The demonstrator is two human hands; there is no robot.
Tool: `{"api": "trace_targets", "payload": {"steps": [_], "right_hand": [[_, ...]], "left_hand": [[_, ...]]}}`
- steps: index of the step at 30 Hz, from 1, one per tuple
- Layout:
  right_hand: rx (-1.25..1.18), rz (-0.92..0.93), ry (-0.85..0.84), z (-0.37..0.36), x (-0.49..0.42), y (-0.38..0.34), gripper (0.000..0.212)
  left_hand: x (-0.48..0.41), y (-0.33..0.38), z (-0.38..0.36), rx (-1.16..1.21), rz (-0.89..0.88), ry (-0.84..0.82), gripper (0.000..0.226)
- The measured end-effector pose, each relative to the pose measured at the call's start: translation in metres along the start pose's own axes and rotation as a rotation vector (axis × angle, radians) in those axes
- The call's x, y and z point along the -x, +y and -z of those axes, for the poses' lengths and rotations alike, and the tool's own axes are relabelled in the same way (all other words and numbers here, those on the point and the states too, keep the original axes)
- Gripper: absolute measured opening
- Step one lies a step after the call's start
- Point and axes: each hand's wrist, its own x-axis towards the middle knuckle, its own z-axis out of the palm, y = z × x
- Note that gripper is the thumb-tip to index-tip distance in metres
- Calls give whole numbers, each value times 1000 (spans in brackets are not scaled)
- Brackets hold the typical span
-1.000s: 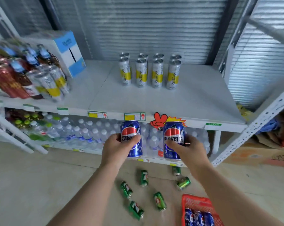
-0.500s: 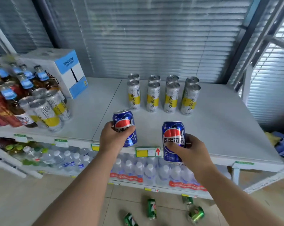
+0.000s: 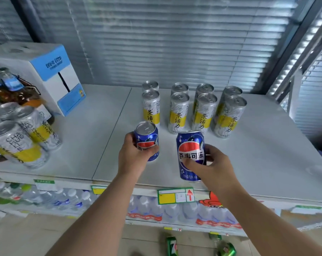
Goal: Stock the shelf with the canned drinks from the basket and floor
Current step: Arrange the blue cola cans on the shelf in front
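Left Pepsi can [image 3: 147, 139] gripped by left hand [image 3: 136, 157], right Pepsi can [image 3: 190, 156] by right hand [image 3: 214, 168]; both over shelf [image 3: 263, 145] before silver-yellow cans [image 3: 176, 112], maybe resting on it. Earlier nearer shelf front edge.

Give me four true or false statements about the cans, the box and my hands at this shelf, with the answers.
1. The left hand holds one blue can, the right hand another blue can. True.
2. The silver-and-yellow cans behind them lie on their sides. False: they stand upright on the shelf.
3. Green cans lie on the floor. True.
4. The blue-and-white box sits at the shelf's right end. False: it is on the left.
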Motion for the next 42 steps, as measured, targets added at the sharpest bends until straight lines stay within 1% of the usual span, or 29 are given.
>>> {"api": "trace_targets", "payload": {"steps": [3, 8, 12, 15, 25, 30, 36, 42], "right_hand": [[-41, -9, 64, -9, -5, -1, 46], [-75, -8, 145, -20, -11, -3, 53], [-95, 5, 179, -23, -17, -1, 47], [-96, 14, 172, -26, -22, 3, 48], [-67, 74, 139, -35, -36, 13, 61], [-27, 97, 87, -38, -40, 17, 67], [-46, 99, 28, -42, -46, 28, 62], [-40, 139, -8, -50, -60, 34, 62]], "left_hand": [[-9, -3, -3, -34, -55, -28, 69], [-27, -2, -6, -56, -67, -44, 72], [-39, 2, -10, -84, -95, -60, 72], [-46, 3, -13, -89, -101, -49, 71], [-50, -2, -16, -91, -137, -45, 69], [-49, -3, -16, -83, -153, -43, 69], [-50, -6, -17, -84, -169, -43, 69], [-51, -8, -18, -87, -192, -34, 69]]}}
